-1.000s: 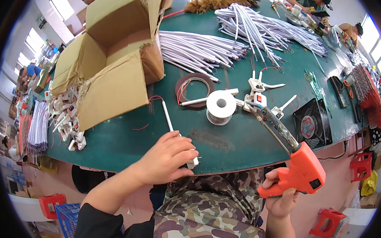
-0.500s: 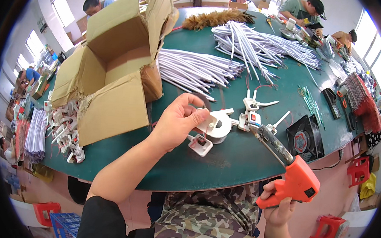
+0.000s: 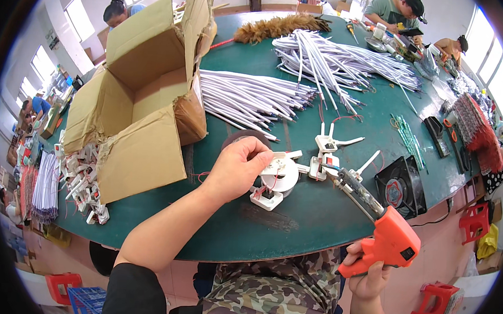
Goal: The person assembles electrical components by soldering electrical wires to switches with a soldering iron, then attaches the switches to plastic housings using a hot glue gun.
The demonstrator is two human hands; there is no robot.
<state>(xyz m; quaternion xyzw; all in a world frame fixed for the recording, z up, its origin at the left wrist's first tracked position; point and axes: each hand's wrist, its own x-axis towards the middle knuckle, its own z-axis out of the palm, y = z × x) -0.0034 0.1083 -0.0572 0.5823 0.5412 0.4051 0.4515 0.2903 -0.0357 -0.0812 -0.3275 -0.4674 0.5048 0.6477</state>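
My left hand (image 3: 236, 170) reaches over the green table (image 3: 293, 233), fingers closed on a small white plastic part (image 3: 266, 199) with thin red wires. It holds the part against a white spool of solder (image 3: 282, 173). My right hand (image 3: 370, 280) grips an orange soldering gun (image 3: 392, 244) at the table's near edge. The gun's long metal tip (image 3: 349, 182) points up-left toward two white parts with cable stubs (image 3: 324, 155) beside the spool.
An open cardboard box (image 3: 146, 111) lies left, with a heap of white parts (image 3: 82, 182) beside it. Bundles of white cables (image 3: 254, 100) fill the middle and back. A small black fan (image 3: 400, 187) stands right. Other people work at the far edge.
My left hand has carried the white part from the table's near edge up to the solder spool. The orange gun has shifted slightly, its tip staying near the white parts.
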